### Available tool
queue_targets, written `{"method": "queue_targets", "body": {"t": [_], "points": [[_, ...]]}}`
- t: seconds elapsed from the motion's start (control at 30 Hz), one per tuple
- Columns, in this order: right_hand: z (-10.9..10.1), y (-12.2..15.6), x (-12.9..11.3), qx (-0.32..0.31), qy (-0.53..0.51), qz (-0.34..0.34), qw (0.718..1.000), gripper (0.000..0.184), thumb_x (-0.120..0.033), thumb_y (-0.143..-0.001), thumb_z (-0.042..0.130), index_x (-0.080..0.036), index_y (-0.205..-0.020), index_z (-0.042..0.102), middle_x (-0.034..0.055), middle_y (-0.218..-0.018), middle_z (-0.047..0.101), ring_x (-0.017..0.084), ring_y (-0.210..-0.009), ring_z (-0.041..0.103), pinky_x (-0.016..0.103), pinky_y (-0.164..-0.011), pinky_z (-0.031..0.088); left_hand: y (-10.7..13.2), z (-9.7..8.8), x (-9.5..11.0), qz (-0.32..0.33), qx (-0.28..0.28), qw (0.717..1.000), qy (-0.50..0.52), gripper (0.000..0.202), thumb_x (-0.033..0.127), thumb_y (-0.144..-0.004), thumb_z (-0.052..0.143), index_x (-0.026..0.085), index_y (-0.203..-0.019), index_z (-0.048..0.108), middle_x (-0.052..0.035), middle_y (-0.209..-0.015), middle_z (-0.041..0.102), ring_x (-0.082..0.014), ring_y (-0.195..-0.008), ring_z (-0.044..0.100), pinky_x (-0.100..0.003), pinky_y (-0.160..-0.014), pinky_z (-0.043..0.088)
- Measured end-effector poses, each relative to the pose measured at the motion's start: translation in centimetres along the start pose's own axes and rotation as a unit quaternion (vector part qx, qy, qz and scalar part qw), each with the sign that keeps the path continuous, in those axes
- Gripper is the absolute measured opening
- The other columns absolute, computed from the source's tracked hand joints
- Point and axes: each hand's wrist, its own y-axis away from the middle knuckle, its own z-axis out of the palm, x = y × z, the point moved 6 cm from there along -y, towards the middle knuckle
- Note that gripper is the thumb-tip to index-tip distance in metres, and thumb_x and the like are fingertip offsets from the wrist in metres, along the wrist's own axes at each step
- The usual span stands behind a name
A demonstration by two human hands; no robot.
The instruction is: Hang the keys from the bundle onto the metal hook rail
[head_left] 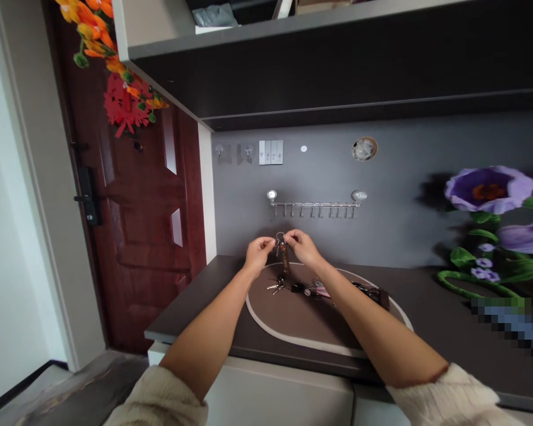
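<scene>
Between my two hands hangs a bunch of keys [284,257] on a metal ring, with a brown strap fob below it. My left hand [260,251] pinches at the left side of the ring, thumb and fingers together. On the other side my right hand [302,245] grips the ring by its edge. Both hands are above the back of a brown oval mat [288,328] with a pale rim. Other keys [275,286] lie on the mat beneath, along with dark and pink key fobs [322,290], partly covered by my right forearm.
A metal rail with several hooks [315,205] is fixed to the grey wall just above my hands. Switches [270,152] sit higher up. An overhead cabinet [320,71] juts out above. Purple artificial flowers [488,189] stand at right; a red-brown door [137,236] is at left.
</scene>
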Motion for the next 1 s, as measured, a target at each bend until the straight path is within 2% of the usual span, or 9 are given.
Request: {"method": "queue_targets", "body": {"t": [0.13,0.23,0.37,0.47,0.77,1.0], "points": [[0.0,-1.8,-0.1,0.043,-0.015,0.026,0.999,0.017,-0.032,-0.07,0.048,-0.016,-0.07,0.05,-0.0016,-0.059,0.052,0.009,-0.056,0.045,0.021,-0.057,0.037,-0.4,-1.0,-0.5,-0.015,0.051,0.999,-0.006,0.021,0.03,-0.065,0.056,0.013,-0.075,0.06,-0.0031,-0.068,0.06,-0.0092,-0.06,0.049,-0.022,-0.058,0.038],[0.6,-3.0,-0.4,0.056,-0.065,0.073,0.994,0.014,-0.03,-0.071,0.047,-0.016,-0.07,0.048,-0.0009,-0.057,0.053,0.008,-0.052,0.047,0.02,-0.053,0.038,-0.7,-1.6,-1.1,-0.033,0.074,0.997,-0.008,0.018,0.028,-0.065,0.055,0.013,-0.075,0.059,-0.0037,-0.068,0.06,-0.0087,-0.059,0.049,-0.021,-0.056,0.038],[1.8,-4.2,-0.8,0.066,-0.16,0.149,0.973,0.011,-0.022,-0.075,0.041,-0.016,-0.067,0.045,-0.0006,-0.058,0.054,0.007,-0.049,0.049,0.021,-0.05,0.04,-0.9,-2.3,-1.7,-0.056,0.107,0.993,-0.017,0.015,0.026,-0.065,0.055,0.013,-0.072,0.059,-0.0026,-0.065,0.059,-0.0074,-0.054,0.048,-0.021,-0.054,0.038],[2.4,-5.1,-0.7,0.087,-0.19,0.182,0.961,0.015,-0.018,-0.077,0.038,-0.016,-0.065,0.046,-0.0004,-0.057,0.053,0.007,-0.047,0.048,0.021,-0.048,0.041,-0.9,-2.7,-2.0,-0.07,0.125,0.989,-0.018,0.014,0.024,-0.065,0.054,0.012,-0.071,0.058,-0.0017,-0.064,0.059,-0.0067,-0.052,0.047,-0.021,-0.054,0.038],[3.6,-6.9,1.9,0.159,-0.198,0.229,0.94,0.017,-0.017,-0.077,0.039,-0.015,-0.064,0.049,0.0003,-0.053,0.053,0.006,-0.045,0.048,0.021,-0.048,0.045,-1.2,-3.2,-2.3,-0.077,0.149,0.985,-0.027,0.009,0.021,-0.067,0.052,0.013,-0.068,0.056,-0.0007,-0.061,0.058,-0.0059,-0.049,0.045,-0.02,-0.052,0.038],[3.8,-7.1,3.3,0.169,-0.197,0.237,0.936,0.014,-0.018,-0.077,0.041,-0.015,-0.066,0.048,-0.001,-0.049,0.051,0.005,-0.043,0.048,0.018,-0.045,0.044,-1.3,-3.3,-2.4,-0.081,0.152,0.985,-0.033,0.008,0.02,-0.067,0.052,0.014,-0.068,0.057,-0.0002,-0.06,0.057,-0.0063,-0.05,0.046,-0.02,-0.053,0.039]]}}
